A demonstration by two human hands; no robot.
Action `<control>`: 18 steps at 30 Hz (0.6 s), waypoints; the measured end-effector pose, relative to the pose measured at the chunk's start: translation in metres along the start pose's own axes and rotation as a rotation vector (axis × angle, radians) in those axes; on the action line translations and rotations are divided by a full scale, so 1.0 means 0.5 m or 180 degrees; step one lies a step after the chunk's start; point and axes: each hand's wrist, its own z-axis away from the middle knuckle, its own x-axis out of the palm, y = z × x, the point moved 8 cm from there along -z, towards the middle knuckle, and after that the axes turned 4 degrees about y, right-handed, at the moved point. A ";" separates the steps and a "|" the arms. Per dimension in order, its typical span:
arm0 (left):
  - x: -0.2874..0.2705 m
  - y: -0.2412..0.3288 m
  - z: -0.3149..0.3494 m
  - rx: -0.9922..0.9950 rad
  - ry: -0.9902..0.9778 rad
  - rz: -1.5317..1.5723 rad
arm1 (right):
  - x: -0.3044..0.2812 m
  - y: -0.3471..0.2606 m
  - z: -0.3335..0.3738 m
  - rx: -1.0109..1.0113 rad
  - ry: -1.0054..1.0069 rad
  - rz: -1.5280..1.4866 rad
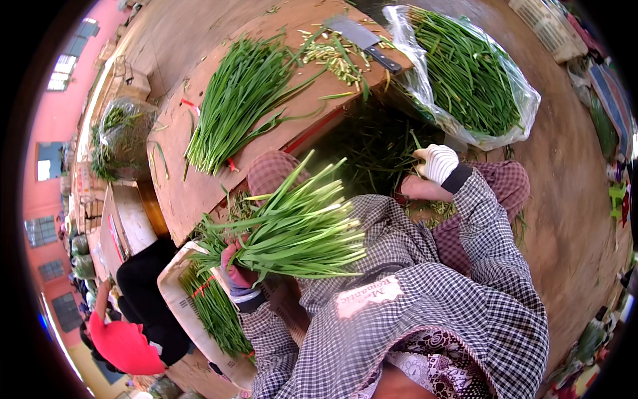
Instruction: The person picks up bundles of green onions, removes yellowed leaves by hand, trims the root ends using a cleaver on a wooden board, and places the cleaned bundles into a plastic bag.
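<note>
My left hand (237,271), in a grey-purple glove, is closed round a thick bunch of garlic chives (306,233), its pale cut ends fanned to the right above my lap. Out to the right, over my knees, my right hand (438,163) wears a white striped glove. Its fingers pinch a single thin green stalk (416,140). Another pile of chives (239,100) lies on the wooden board (186,219) ahead of me. Near the board's far edge a cleaver (362,40) with a black handle rests beside chopped stalk ends (335,60).
A clear plastic bag (525,113) full of chives stands at the far right. Beside my left arm is a white crate (174,269) holding tied chives. Loose leaves (372,143) litter the dark space below the board. A person in red (123,342) is at the left.
</note>
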 end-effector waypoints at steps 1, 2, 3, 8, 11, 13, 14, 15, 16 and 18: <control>-0.004 0.005 -0.002 0.0069 0.0054 -0.0121 | -0.005 -0.017 0.009 -0.0125 0.0166 -0.0054; -0.016 0.002 -0.005 0.0139 0.0106 -0.0238 | -0.006 -0.037 0.006 -0.0257 0.0148 -0.0316; -0.027 0.003 -0.011 0.0206 0.0148 -0.0372 | 0.002 -0.061 -0.002 -0.0391 0.0326 -0.0722; -0.088 -0.031 -0.024 0.0105 0.0311 -0.0118 | 0.075 -0.280 -0.024 -0.0886 -0.0623 -0.1631; -0.103 -0.028 -0.031 0.0390 0.0391 -0.0616 | 0.129 -0.377 -0.038 -0.1068 -0.1148 -0.1574; -0.066 -0.027 -0.022 0.0435 0.0596 -0.0808 | 0.168 -0.407 -0.027 -0.1769 -0.0935 -0.1469; -0.070 -0.024 -0.021 0.0452 0.0641 -0.0879 | 0.189 -0.392 -0.025 -0.1756 -0.0878 -0.1449; -0.078 -0.020 -0.015 0.0477 0.0706 -0.0947 | 0.196 -0.384 -0.020 -0.1758 -0.0835 -0.1429; -0.080 -0.018 -0.009 0.0498 0.0638 -0.0887 | 0.151 -0.365 -0.013 -0.1543 -0.0926 -0.1219; -0.090 -0.016 -0.004 0.0518 0.0617 -0.0843 | 0.122 -0.306 -0.009 -0.1514 -0.0820 -0.0521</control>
